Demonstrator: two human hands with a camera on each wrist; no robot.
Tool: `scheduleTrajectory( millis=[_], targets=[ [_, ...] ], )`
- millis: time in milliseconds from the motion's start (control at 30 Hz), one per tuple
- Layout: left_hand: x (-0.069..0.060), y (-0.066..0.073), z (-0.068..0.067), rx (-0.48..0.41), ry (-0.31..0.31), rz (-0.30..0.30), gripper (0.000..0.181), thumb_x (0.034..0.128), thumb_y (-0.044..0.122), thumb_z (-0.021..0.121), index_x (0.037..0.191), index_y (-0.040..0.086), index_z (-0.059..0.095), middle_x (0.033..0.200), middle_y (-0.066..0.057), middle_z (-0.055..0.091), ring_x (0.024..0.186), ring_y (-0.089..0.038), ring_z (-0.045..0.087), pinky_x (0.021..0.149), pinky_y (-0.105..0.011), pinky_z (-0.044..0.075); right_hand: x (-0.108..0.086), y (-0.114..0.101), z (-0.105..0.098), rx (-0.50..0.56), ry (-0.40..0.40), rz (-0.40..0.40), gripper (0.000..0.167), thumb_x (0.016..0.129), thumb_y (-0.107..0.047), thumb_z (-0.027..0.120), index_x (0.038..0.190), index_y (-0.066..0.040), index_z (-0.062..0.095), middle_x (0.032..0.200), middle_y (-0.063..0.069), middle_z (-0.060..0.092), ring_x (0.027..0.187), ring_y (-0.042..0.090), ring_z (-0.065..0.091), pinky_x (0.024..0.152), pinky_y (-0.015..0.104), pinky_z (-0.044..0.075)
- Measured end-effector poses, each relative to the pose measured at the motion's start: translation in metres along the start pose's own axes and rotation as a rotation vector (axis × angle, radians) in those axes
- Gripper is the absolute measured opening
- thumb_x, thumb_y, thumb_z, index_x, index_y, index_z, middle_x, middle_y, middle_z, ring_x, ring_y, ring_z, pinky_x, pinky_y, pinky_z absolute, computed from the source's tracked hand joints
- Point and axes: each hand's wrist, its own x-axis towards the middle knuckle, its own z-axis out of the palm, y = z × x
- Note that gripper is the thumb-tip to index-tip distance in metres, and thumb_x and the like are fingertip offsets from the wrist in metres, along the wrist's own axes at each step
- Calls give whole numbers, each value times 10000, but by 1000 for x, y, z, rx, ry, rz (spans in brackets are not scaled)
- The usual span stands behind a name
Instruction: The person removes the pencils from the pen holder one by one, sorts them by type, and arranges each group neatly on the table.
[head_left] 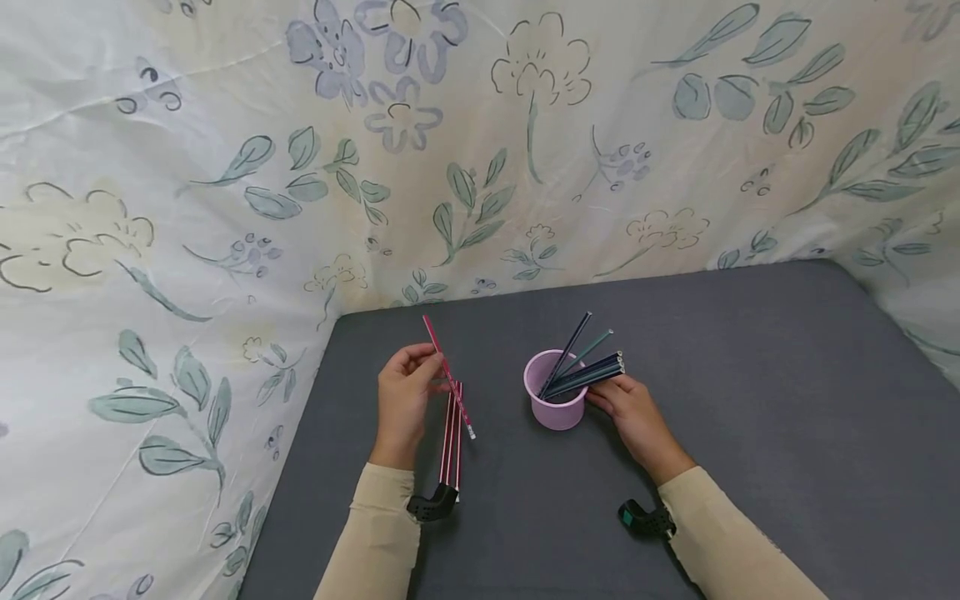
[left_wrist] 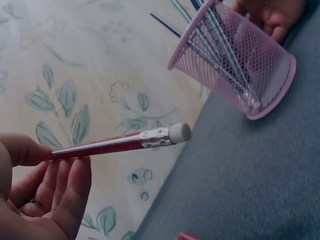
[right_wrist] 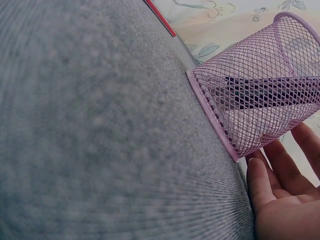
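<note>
My left hand (head_left: 405, 398) pinches a red pencil (head_left: 448, 375) between thumb and fingers. The pencil is tilted, its white eraser (left_wrist: 180, 133) pointing away from the hand in the left wrist view. A pink mesh pencil cup (head_left: 558, 418) stands upright to the right, holding several dark pencils (head_left: 585, 379) and a teal one (head_left: 597, 342). My right hand (head_left: 633, 417) is at the cup's right side, its relaxed fingers (right_wrist: 286, 167) against or very near the mesh. Whether the thumb touches the cup, I cannot tell.
Red-and-white striped pencils (head_left: 450, 442) lie side by side on the dark grey table (head_left: 525, 517), below the left hand and partly behind the black wrist camera (head_left: 433, 505). A floral cloth (head_left: 465, 242) hangs along the table's back and left edges.
</note>
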Motion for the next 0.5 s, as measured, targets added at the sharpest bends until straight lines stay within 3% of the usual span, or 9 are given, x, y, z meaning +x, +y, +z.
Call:
scheduleTrajectory(
  millis=[267,500],
  targets=[
    [1,-9,-15,99,-3,-57,220,1021,27,753,1210,-80,716,1018,-178,701,799,-236,702,651,-336,620,2,-4,1,24,10,-6,402,1151,-125,546,1369,207,604,1288,89,706,1132,106,697,990,284,548],
    [-3,-17,-25,166,18,-94,225,1011,41,763,1198,-79,736,1009,-170,718,785,-231,714,619,-324,606,3,-4,-1,23,6,2,394,1154,-128,548,1368,196,615,1271,46,713,1137,110,697,999,302,547]
  ],
)
